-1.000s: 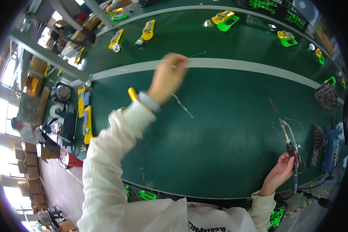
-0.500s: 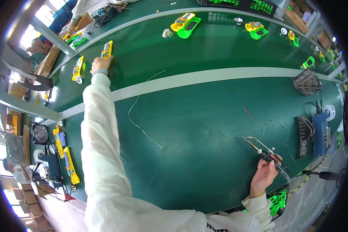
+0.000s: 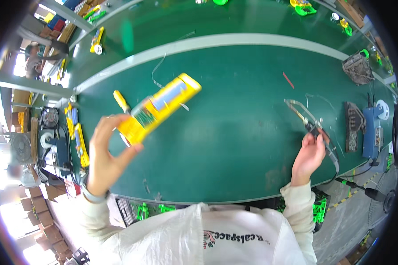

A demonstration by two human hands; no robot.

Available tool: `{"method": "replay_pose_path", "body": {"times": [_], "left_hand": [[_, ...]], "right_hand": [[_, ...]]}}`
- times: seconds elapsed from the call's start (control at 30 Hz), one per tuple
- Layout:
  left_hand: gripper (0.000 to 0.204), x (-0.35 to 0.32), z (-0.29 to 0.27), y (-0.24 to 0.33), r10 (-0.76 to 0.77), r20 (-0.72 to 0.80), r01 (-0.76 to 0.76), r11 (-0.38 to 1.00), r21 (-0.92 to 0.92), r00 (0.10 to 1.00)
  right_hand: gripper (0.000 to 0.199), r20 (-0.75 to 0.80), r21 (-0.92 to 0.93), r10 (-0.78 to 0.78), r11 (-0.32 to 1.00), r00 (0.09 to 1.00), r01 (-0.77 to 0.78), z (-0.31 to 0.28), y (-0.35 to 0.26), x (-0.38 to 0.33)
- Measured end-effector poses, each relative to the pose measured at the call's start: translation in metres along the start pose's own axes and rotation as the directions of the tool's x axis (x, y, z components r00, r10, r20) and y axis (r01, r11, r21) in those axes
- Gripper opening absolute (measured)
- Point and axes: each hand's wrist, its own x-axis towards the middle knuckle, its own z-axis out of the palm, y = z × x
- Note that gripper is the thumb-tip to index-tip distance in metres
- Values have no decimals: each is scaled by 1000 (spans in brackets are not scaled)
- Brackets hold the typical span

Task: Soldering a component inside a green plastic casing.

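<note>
Left hand (image 3: pixel 106 152) pinches the long yellow plastic device w/ a green circuit board (image 3: pixel 157 110) by its near end, mid-left of frame above the green worktop (image 3: pixel 234 145), prob tilted for inspection, while right hand (image 3: pixel 308 157) is closed on a thin soldering-type tool (image 3: pixel 311 126) lower right.

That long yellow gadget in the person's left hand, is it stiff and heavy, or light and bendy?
Probably stiff: the yellow device juts straight out from the left hand, held only at its lower end, without sagging. Likely light for its size, since fingertips alone carry it. Its flat, boxy sides suggest it would lie still on the green table rather than roll.
</note>
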Motion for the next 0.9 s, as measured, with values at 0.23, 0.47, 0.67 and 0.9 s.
{"method": "replay_pose_path", "body": {"times": [0.23, 0.47, 0.67, 0.9], "left_hand": [[56, -71, 55, 31, 172, 144, -172, 985, -12, 974], [53, -73, 104, 34, 295, 87, -293, 955, -40, 952], [71, -77, 120, 24, 135, -44, -142, 959, -247, 990], [44, -70, 120, 10, -18, -52, -4, 919, -393, 999]], "right_hand": [[24, 112, 75, 2, 997, 994, -11, -6, -2, 1], [25, 289, 108, 58, 990, 956, -93, -16, -1, 6], [22, 262, 84, 82, 991, 961, -107, -16, 3, 16], [20, 299, 43, 43, 997, 953, -59, -25, 10, 24]]}}
